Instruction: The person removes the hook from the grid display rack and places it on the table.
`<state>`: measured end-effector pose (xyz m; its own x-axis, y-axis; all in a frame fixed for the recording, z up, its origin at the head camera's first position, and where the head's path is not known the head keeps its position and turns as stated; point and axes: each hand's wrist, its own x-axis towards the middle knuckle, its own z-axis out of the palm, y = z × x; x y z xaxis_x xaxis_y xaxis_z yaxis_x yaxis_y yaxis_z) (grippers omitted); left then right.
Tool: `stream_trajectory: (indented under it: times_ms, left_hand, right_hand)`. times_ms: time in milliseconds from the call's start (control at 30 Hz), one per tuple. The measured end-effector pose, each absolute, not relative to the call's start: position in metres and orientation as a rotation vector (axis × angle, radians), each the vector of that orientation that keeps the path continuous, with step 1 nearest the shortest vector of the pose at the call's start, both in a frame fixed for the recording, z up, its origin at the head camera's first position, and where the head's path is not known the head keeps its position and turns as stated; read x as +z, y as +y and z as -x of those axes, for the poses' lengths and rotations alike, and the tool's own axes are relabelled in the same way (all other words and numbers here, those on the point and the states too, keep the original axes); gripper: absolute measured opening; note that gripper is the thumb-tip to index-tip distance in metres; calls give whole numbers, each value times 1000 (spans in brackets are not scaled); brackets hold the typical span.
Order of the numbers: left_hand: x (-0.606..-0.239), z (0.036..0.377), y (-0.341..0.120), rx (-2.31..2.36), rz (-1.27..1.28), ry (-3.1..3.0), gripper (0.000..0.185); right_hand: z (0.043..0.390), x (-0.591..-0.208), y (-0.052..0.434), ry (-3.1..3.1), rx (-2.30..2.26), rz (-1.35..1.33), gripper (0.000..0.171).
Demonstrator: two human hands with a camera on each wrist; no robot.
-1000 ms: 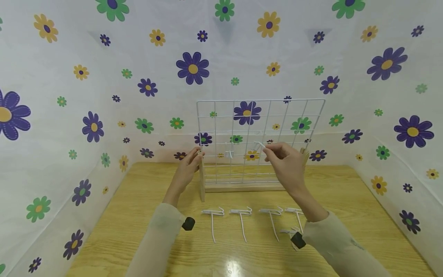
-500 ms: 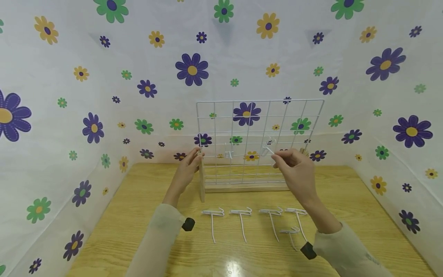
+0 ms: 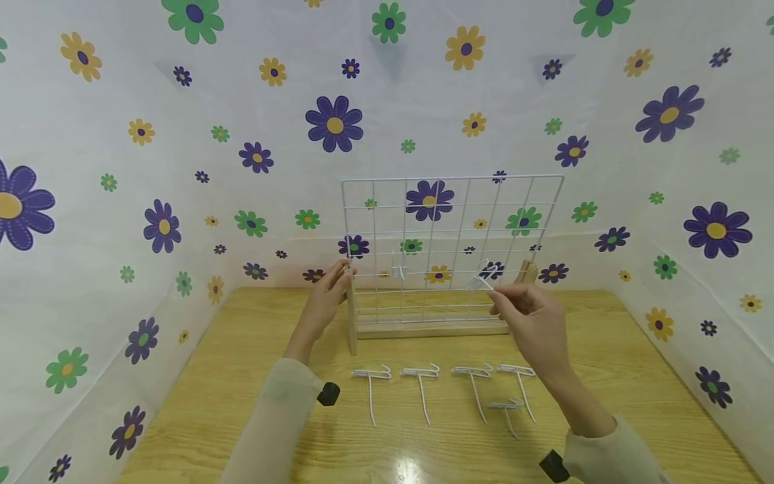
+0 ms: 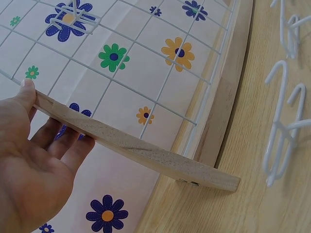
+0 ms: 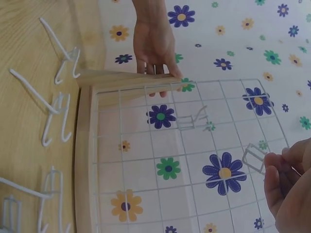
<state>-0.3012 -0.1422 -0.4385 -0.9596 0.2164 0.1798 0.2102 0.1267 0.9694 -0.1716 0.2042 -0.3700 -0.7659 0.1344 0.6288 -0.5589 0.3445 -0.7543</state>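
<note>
A white wire grid panel (image 3: 453,178) stands upright in a wooden stand. My left hand (image 3: 326,296) grips the stand's left post (image 4: 136,145), thumb on one side and fingers on the other. Between thumb and fingertips, my right hand (image 3: 535,323) pinches the arm of a white wire display hook (image 3: 486,274). The hook's looped end is in front of the grid's lower right part; I cannot tell whether it touches the wires. Another white hook (image 3: 399,269) hangs on the left part of the grid, also visible in the right wrist view.
Several white hooks, such as the leftmost hook (image 3: 371,396), lie in a row on the wooden table (image 3: 242,417) in front of the stand. A smaller hook (image 3: 506,407) lies at the row's right end. Flower-printed cloth (image 3: 266,202) encloses the back and sides.
My right hand has moved right and down across the grid, carrying the pinched hook. The left hand keeps its grip on the post.
</note>
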Motion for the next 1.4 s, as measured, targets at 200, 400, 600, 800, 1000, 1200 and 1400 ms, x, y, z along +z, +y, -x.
stream_trajectory:
  times_ms: [200,400,600,800,1000,1200,1400]
  left_hand:
    - [-441,302,-143,2018,-445,2369,56]
    - [-441,302,-142,2019,-437,2366,57]
    - [-441,302,-142,2023,-435,2359,56]
    - [-439,302,-142,2036,-414,2326,55]
    - [-424,292,-140,2013,-393,2309,54]
    - [-410,280,-138,2022,-402,2302,53]
    - [-422,289,-140,2034,-400,2306,54]
  right_hand:
    - [163,-383,209,-1987,1527,-380,6]
    - [154,-397,213,-2018,1513,-368,7]
    - [144,-408,214,-2076,1539,-298,6]
    - [137,-419,214,-2126,1566,-242,5]
    - [131,-431,213,-2144,1598,-211,3]
    - [129,-441,212,-2192,1552,-203,5]
    - [125,-453,209,-2222,1525,-207,6]
